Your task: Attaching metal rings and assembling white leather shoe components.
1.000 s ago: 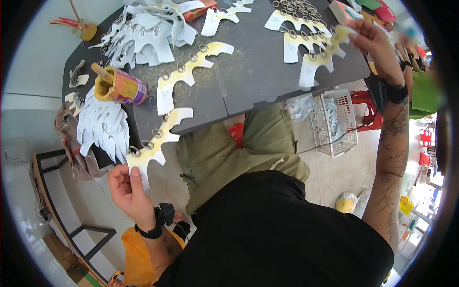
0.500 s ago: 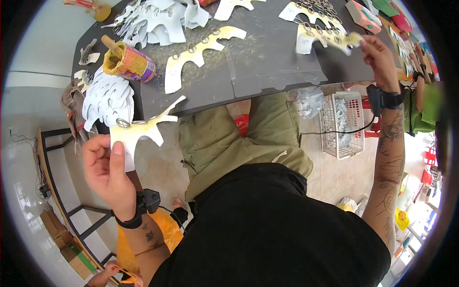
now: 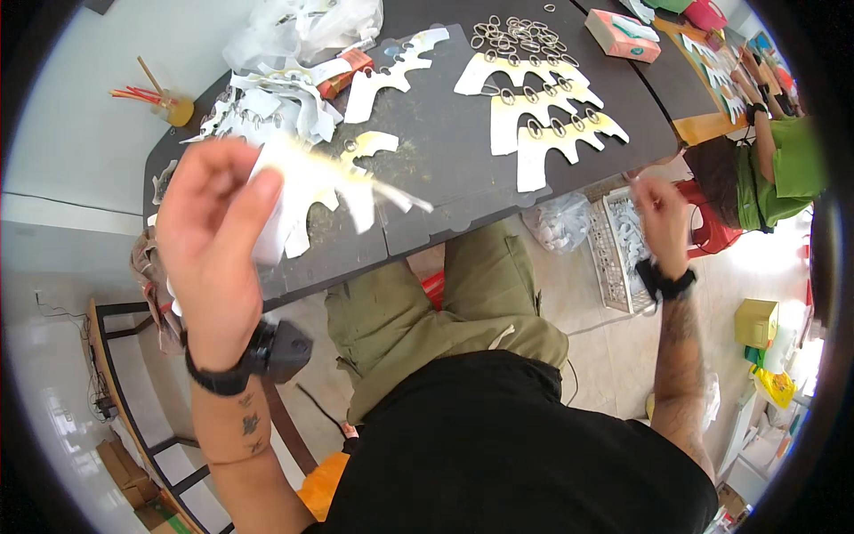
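Since half a second ago I'm lifting the left hand higher and closer to the camera, and the cutout in it is swinging from upright to roughly flat, prongs now pointing right. The right hand is coming off the table and dropping to the edge, above the wire basket.

Cutout is motion-blurred, so I'm slowing the swing. My read: it is being carried toward the dark tabletop, and landing it flat, next to the other pieces, calls for a steadier wrist. It is thin card with long prongs, so I'm judging it will flop and catch on neighbours if it comes in tilted.

Left fingers are closed around the cutout's left end, thumb side toward me; the rest of the piece is sticking out to the right, well past the fingertips, hanging in the air over the table's near half. The grip is at one end only, so the far prongs are unsupported.

The right hand's fingers are curled narrow; I cannot tell whether they are pinching something small, it's too blurred there. That hand is well apart from the cutout, with the row of three finished pieces and the pile of rings between and beyond.
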The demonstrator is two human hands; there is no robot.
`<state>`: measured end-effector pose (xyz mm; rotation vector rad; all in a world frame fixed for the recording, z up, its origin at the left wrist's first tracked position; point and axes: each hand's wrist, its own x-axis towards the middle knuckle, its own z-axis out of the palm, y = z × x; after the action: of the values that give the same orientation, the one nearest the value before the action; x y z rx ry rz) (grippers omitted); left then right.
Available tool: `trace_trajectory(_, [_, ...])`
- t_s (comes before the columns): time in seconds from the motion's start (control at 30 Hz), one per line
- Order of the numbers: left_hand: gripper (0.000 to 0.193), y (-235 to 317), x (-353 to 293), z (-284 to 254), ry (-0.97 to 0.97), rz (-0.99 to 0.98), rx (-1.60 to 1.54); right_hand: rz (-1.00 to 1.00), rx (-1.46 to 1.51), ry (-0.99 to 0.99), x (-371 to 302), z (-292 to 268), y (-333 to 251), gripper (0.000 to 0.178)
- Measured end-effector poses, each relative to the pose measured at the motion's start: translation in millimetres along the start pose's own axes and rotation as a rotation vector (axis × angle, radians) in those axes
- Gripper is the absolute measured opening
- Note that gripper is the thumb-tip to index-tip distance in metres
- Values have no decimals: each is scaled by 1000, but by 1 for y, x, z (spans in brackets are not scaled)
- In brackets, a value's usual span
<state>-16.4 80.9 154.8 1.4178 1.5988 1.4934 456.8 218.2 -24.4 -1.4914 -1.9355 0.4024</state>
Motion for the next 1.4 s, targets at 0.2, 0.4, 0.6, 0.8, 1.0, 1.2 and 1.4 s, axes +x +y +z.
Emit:
trace_trajectory(0.2, [20, -13, 68, 66, 67, 100, -349, 92, 280, -221, -111, 50, -16, 11])
trace_trajectory(0.4, [6, -110, 20, 107, -45, -577, -431, 203, 309, -273, -155, 69, -19, 17])
trace_trajectory(0.6, [8, -89, -17, 119, -416, -686, -382, 184, 251, -351, -127, 61, -35, 16])
trace_trajectory(0.8, [12, -79, -63, 77, -530, -479, -225, 13, 278, -317, -110, 77, -61, 5])
trace_trajectory(1.0, [12, -127, -134, 1, -330, -483, -99, -165, 275, -516, -117, 97, -79, 6])
trace_trajectory(1.2, [8, -174, -197, -57, 17, -693, -104, -150, 276, -668, -98, 83, -125, 16])
trace_trajectory(1.4, [6, -212, -214, -72, 54, -674, -185, -326, 11, -477, 47, 32, -238, 16])
